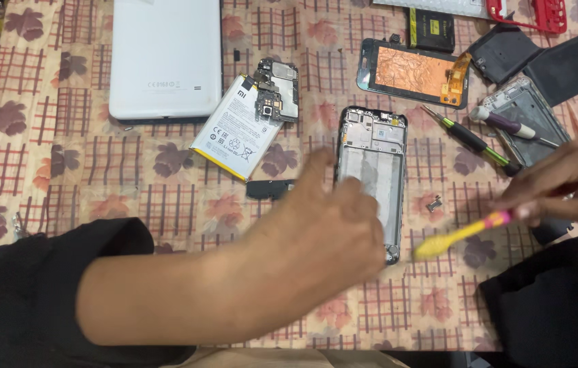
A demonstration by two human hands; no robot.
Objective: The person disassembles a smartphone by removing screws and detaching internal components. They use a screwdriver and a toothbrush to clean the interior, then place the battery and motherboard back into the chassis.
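On the checked, leaf-printed tablecloth [98, 177], head view:
Left hand: the left hand [333, 221] is blurred, lying over the lower left edge of the phone frame [377, 163]; fingers look loosely curled, but whether they grip the frame I cannot tell.
Right hand: the right hand [568, 184] pinches the pink end of a yellow toothbrush [462, 234] between fingertips; the brush head points left, just beside the frame's lower right edge.
Phone frame: an opened, black-rimmed shell, lying flat near the middle of the cloth, long side running away from the person.
Battery: a white battery [234, 129] lies tilted, left of the frame, touching a circuit board [276, 88].
White back cover: a white back cover [165, 58] sits at the upper left.
Tools: two screwdrivers [479, 143] lie right of the frame.
Screen part: a display panel [415, 71] with a copper-coloured back lies above the screwdrivers.
Sleeves: both forearms come out of black sleeves [23, 300].
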